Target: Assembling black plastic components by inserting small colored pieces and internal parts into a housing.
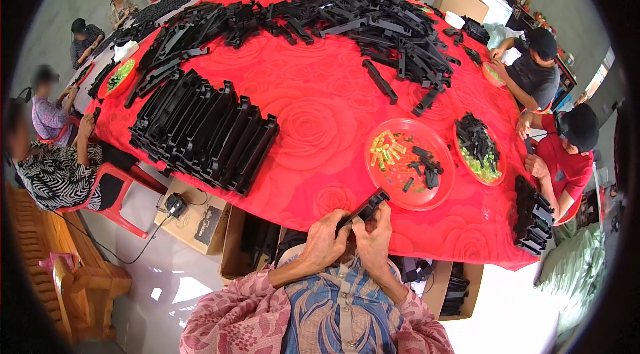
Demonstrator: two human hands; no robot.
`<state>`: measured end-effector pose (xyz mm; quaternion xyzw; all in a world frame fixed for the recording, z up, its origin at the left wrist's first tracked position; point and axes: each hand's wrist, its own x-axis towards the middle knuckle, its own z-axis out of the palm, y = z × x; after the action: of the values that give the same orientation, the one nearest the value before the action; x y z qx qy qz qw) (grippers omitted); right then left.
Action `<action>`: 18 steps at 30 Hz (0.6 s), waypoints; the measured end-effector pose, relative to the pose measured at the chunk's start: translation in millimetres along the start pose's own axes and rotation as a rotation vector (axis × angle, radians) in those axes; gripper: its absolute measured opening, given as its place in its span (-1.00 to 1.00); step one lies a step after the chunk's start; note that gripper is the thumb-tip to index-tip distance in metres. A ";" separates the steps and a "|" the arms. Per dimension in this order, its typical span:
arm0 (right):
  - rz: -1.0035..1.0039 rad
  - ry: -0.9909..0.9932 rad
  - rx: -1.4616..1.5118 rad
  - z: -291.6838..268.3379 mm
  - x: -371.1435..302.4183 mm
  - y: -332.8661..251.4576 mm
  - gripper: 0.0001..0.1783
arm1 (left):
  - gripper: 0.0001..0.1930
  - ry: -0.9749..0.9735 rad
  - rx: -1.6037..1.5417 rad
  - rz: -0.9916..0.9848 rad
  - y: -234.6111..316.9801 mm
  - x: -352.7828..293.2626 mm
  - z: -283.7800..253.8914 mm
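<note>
Both my hands hold one long black plastic part [369, 207] just over the table's near edge. My left hand [325, 237] grips its lower left end, the fingers closed around it. Higher up, my right hand [374, 234] pinches the same part, with the thumb pressed against it. Just beyond my hands lies a round red tray [437, 202] holding small yellow-green pieces [387, 148] on its left and short black pieces [427, 169] on its right. To the left of my hands, a neat row of similar black parts [203, 131] stands stacked on the red tablecloth [300, 124].
A large heap of black parts [393, 27] spreads across the far table. Another red tray [499, 179] with black and green pieces is at right, beside stacked parts [531, 217]. Several people sit around. Cardboard boxes [193, 217] and a red chair [123, 197] stand below left.
</note>
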<state>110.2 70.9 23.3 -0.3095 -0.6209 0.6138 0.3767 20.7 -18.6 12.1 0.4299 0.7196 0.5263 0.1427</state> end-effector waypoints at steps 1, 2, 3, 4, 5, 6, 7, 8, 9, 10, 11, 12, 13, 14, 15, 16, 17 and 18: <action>0.022 -0.022 -0.032 -2.1 1.8 -1.3 -0.47 | -0.74 -0.050 -0.069 -0.062 3.1 1.2 -4.0; 0.023 -0.021 -0.034 -4.5 4.7 -2.7 -0.47 | -0.72 -0.100 -0.138 -0.124 6.9 2.7 -7.2; 0.001 -0.032 -0.056 -7.0 8.1 -3.7 -0.44 | -0.72 -0.101 -0.138 -0.127 10.4 3.9 -9.4; -0.020 -0.043 -0.078 -8.6 10.9 -4.3 -0.41 | -0.70 -0.127 -0.165 -0.140 14.0 5.1 -11.6; -0.017 -0.045 -0.078 -8.9 13.3 -4.9 -0.41 | -0.67 -0.152 -0.192 -0.155 16.2 6.0 -13.0; -0.088 -0.024 -0.151 -8.7 15.0 -6.4 -0.37 | -0.67 -0.153 -0.192 -0.158 18.2 6.7 -14.2; -0.159 -0.004 -0.224 -9.2 15.6 -7.0 -0.32 | -0.66 -0.150 -0.200 -0.130 19.8 7.2 -14.8; -0.208 0.011 -0.251 -10.4 17.3 -0.6 -0.23 | -0.65 -0.147 -0.208 -0.102 20.5 7.6 -15.1; -0.206 0.009 -0.249 -9.2 17.0 -2.0 -0.23 | -0.65 -0.146 -0.206 -0.104 19.3 8.0 -15.7; -0.236 0.010 -0.249 -7.8 16.6 -5.1 -0.21 | -0.62 -0.169 -0.244 -0.114 16.6 8.7 -16.0; -0.267 0.011 -0.250 -6.9 16.0 -7.0 -0.19 | -0.59 -0.193 -0.282 -0.123 13.5 9.0 -15.9; -0.266 0.011 -0.249 -6.8 15.2 -7.1 -0.19 | -0.59 -0.194 -0.282 -0.124 8.3 8.7 -14.5; -0.261 0.024 -0.258 -6.8 14.4 -7.1 -0.18 | -0.59 -0.199 -0.337 -0.131 1.9 7.9 -12.5; -0.257 0.036 -0.267 -6.9 13.6 -7.0 -0.17 | -0.58 -0.203 -0.392 -0.137 -1.4 7.1 -12.0; -0.257 0.038 -0.268 -8.1 13.6 -6.2 -0.17 | -0.58 -0.206 -0.393 -0.137 -1.3 8.0 -13.1; -0.261 0.035 -0.275 -9.7 13.9 -5.1 -0.17 | -0.57 -0.243 -0.411 -0.191 -0.9 9.7 -15.2; -0.265 0.031 -0.283 -10.7 14.1 -4.5 -0.18 | -0.55 -0.281 -0.430 -0.244 -0.6 11.3 -16.3; -0.265 0.031 -0.282 -10.2 14.3 -5.6 -0.18 | -0.55 -0.280 -0.429 -0.244 -2.0 12.3 -16.8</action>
<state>111.8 88.1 29.8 -0.2842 -0.7303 0.4607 0.4167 1.4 -20.0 20.2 0.3687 0.6114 0.5810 0.3908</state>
